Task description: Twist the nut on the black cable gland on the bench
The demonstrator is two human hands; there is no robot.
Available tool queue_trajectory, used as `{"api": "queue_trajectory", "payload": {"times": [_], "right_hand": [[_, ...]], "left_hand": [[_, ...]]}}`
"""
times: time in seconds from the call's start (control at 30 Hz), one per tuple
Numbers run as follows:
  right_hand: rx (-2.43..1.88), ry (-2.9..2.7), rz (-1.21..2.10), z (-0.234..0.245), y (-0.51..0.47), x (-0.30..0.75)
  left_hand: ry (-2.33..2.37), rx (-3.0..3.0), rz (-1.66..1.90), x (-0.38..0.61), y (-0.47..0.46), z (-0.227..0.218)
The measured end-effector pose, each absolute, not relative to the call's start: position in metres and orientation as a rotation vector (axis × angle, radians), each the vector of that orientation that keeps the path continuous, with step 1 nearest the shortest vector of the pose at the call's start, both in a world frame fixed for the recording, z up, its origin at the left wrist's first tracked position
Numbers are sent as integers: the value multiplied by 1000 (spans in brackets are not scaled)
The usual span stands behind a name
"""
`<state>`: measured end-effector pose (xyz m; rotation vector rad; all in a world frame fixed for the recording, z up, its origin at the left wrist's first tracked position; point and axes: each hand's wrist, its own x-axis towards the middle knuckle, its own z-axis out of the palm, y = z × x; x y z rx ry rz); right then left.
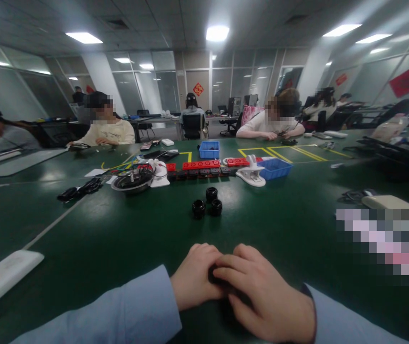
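Observation:
My left hand (197, 277) and my right hand (261, 291) meet low in the middle of the head view, above the green table (147, 239). Between them is a small black part (213, 274), mostly covered by my fingers, so its full shape is hidden. The left fingers are wrapped round it from one side, and the right fingers curl over it from the other. Just beyond my hands stand three glossy black ring-shaped parts: a left one (198, 209), a right one (216, 207) and a rear one (212, 194).
Farther back are a metal bowl (131, 184) of dark items, white clips (252, 176), a red strip (200, 165) and blue bins (274, 168). A white object (7, 277) lies at left, cables (78, 190) beyond it. Other people sit around the table.

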<state>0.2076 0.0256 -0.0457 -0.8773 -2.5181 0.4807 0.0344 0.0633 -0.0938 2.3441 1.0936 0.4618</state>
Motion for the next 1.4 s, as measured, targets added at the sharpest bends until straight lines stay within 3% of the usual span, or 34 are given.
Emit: {"api": "queue_trajectory", "payload": {"times": [0.53, 0.83, 1.17, 1.4], "right_hand": [[-673, -2563, 369, -47, 21, 211], [-803, -2518, 320, -52, 43, 226], [-888, -2274, 645, -72, 64, 231], [-919, -2189, 572, -71, 59, 232]], "left_hand": [[1082, 2330, 464, 34, 62, -90], [1113, 2275, 461, 33, 62, -90], [1096, 2302, 423, 31, 61, -87], [1082, 2337, 418, 31, 60, -86]]}}
